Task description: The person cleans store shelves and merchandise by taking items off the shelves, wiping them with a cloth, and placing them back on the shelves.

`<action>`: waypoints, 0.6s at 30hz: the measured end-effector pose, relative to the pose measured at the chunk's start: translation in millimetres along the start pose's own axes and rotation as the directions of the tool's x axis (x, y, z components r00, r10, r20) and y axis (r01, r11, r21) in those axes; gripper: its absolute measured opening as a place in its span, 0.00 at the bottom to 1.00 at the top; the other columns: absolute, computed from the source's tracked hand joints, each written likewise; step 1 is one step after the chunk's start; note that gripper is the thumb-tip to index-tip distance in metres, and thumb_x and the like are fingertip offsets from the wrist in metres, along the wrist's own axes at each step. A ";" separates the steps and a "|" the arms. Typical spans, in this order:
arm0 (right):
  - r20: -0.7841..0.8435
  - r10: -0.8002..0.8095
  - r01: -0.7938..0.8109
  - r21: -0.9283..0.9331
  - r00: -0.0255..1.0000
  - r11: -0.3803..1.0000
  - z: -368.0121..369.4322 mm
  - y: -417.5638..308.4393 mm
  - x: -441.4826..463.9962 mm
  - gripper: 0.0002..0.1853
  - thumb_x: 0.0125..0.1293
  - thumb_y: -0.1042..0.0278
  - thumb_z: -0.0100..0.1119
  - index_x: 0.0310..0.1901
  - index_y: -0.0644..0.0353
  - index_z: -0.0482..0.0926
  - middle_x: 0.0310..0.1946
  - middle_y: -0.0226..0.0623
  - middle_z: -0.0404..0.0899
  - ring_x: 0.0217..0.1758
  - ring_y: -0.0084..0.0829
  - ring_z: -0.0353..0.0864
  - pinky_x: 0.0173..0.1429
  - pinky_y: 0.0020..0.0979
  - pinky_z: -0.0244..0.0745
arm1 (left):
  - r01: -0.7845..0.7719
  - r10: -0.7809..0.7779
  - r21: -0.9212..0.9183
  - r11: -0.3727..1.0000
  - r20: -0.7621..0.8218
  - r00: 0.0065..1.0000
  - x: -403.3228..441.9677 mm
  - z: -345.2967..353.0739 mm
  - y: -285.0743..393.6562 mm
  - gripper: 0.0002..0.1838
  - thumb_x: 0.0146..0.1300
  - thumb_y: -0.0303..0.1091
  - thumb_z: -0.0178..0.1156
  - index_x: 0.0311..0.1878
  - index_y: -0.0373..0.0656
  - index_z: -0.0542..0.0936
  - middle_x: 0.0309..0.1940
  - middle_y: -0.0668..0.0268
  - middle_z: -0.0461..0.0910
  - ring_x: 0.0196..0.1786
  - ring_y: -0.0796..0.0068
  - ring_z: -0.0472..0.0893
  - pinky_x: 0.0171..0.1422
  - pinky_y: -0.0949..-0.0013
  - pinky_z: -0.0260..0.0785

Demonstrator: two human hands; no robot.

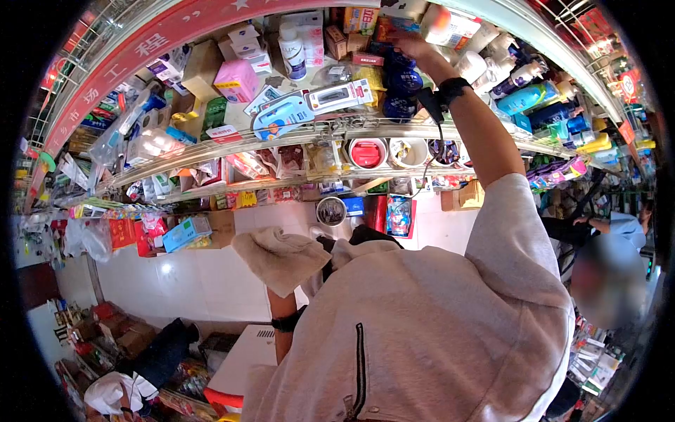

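My right hand (415,48) reaches to the back of the upper shelf, by a blue and red packet (388,29) and dark blue bottles (403,79). Its fingers are too unclear to tell whether they grip anything. Around that wrist is a black band, with a small black device (430,105) and a cable hanging beside it. A beige cloth (281,254) covers my left hand, which is held low in front of my body; the fingers are hidden under it. A white Lux bottle (292,50), a pink box (236,81) and a blue blister pack (283,116) stand or lie left of my right hand.
Below the shelf edge (281,135) are white tubs (368,152) on a lower shelf. A round bin (330,211) and a red box (377,214) stand on the pale floor (183,281). One person (608,267) is at the right, another (119,390) at the lower left.
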State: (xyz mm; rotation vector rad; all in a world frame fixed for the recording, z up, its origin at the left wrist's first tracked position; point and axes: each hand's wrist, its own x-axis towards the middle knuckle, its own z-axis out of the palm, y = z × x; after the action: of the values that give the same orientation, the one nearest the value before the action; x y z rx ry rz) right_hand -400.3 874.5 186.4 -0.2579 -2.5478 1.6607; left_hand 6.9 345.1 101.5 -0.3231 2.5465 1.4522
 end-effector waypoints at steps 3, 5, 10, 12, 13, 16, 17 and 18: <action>0.007 -0.168 0.167 0.097 0.986 0.981 17.9 2.5 5.1 0.12 0.66 0.73 0.52 0.44 0.60 0.85 0.40 0.37 0.85 0.41 0.30 0.80 0.47 0.31 0.74 | -0.008 0.007 -0.044 0.999 -0.025 1.000 -3.4 -0.7 2.7 0.22 0.66 0.34 0.60 0.61 0.32 0.73 0.59 0.49 0.76 0.62 0.52 0.74 0.65 0.60 0.64; 0.061 -0.273 0.277 -0.338 0.960 0.899 18.5 -5.8 12.6 0.13 0.65 0.73 0.51 0.46 0.58 0.85 0.42 0.39 0.85 0.46 0.35 0.81 0.51 0.33 0.75 | 0.028 -0.028 0.027 0.999 -0.024 0.999 -9.3 -5.5 8.5 0.23 0.67 0.34 0.59 0.61 0.32 0.72 0.60 0.48 0.75 0.62 0.52 0.73 0.66 0.60 0.63; 0.275 -0.288 0.354 -0.895 0.917 0.272 16.5 5.5 16.6 0.18 0.58 0.69 0.49 0.47 0.53 0.84 0.46 0.45 0.84 0.53 0.46 0.80 0.61 0.38 0.73 | 0.020 -0.023 -0.056 0.998 -0.043 0.999 -10.2 -0.7 5.1 0.22 0.66 0.34 0.60 0.60 0.32 0.73 0.59 0.47 0.75 0.62 0.51 0.73 0.65 0.60 0.64; 0.248 -0.162 0.269 -0.955 0.955 0.122 19.1 13.9 23.1 0.19 0.58 0.64 0.49 0.50 0.50 0.83 0.48 0.43 0.82 0.56 0.46 0.78 0.65 0.46 0.69 | 0.067 -0.069 -0.050 0.997 -0.040 0.997 -8.4 -0.5 4.2 0.22 0.67 0.34 0.59 0.60 0.32 0.73 0.59 0.47 0.75 0.62 0.51 0.73 0.64 0.60 0.65; 0.175 -0.159 0.192 -0.977 0.972 0.097 24.0 -2.3 5.7 0.20 0.59 0.60 0.48 0.53 0.47 0.80 0.52 0.42 0.80 0.60 0.48 0.75 0.66 0.58 0.62 | 0.066 -0.067 -0.031 0.997 -0.020 0.998 -5.5 -1.1 9.9 0.22 0.67 0.34 0.59 0.60 0.32 0.73 0.59 0.48 0.75 0.61 0.51 0.74 0.64 0.60 0.65; 0.155 -0.061 0.162 -0.978 0.986 0.128 27.4 -19.6 -2.2 0.19 0.62 0.60 0.46 0.51 0.51 0.80 0.55 0.45 0.78 0.64 0.50 0.71 0.64 0.63 0.60 | 0.037 -0.036 -0.003 0.999 0.033 0.999 -4.6 -4.9 2.8 0.23 0.68 0.35 0.57 0.61 0.31 0.70 0.59 0.46 0.74 0.62 0.51 0.73 0.64 0.58 0.65; 0.168 -0.062 0.175 -0.976 0.984 0.128 31.2 -22.3 -6.9 0.19 0.62 0.60 0.46 0.51 0.51 0.80 0.55 0.45 0.78 0.64 0.50 0.71 0.64 0.63 0.60 | 0.012 -0.011 -0.025 1.000 0.038 0.999 -3.2 -5.9 7.1 0.22 0.68 0.35 0.58 0.60 0.31 0.71 0.58 0.46 0.75 0.60 0.50 0.74 0.63 0.58 0.66; 0.163 -0.068 0.169 -0.981 0.984 0.096 34.6 -25.2 -11.5 0.18 0.63 0.59 0.46 0.50 0.53 0.80 0.52 0.46 0.80 0.61 0.50 0.73 0.63 0.61 0.62 | -0.013 0.015 -0.048 0.999 0.043 0.999 -2.0 -5.4 9.3 0.22 0.68 0.35 0.58 0.60 0.31 0.71 0.57 0.46 0.76 0.59 0.50 0.75 0.62 0.59 0.67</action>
State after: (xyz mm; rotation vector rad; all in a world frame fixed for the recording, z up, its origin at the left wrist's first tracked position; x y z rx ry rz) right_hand -397.1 831.3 195.6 -0.0147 -3.1257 -0.4902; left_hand 5.9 345.2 112.4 -0.2786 2.4884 1.5108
